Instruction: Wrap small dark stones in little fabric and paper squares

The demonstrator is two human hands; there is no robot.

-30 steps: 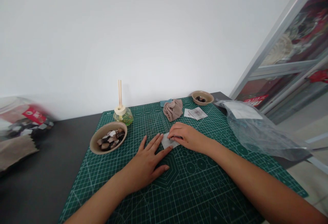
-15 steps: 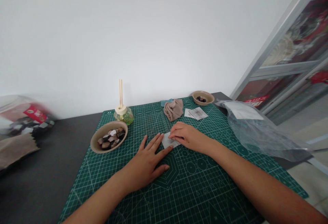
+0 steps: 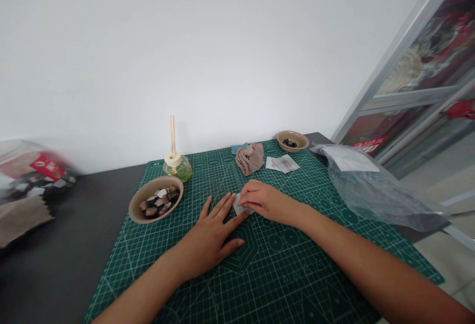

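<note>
A small whitish square sheet [image 3: 238,208] lies on the green cutting mat [image 3: 297,279], partly covered by both hands. My left hand [image 3: 211,237] rests flat with fingers spread, its fingertips at the sheet's left and lower edges. Over the sheet, my right hand [image 3: 264,201] has its fingers bent and pressed together, pointing down; whatever they pinch is hidden. Behind them sit a crumpled beige cloth [image 3: 250,159] with a blue piece [image 3: 239,148] beside it, and two square sheets [image 3: 285,163], the upper one smudged grey.
At left stands a tan bowl of stones [image 3: 138,204], near a glass diffuser [image 3: 178,168] with sticks. A smaller bowl [image 3: 302,142] holds dark stones at the back right. Plastic bags lie at right [image 3: 371,190] and far left [image 3: 40,175], near brown paper [image 3: 22,220].
My right hand has moved a little left across the sheet and covers more of it. My left hand has stayed in place on the mat. The whole view has shifted slightly.
</note>
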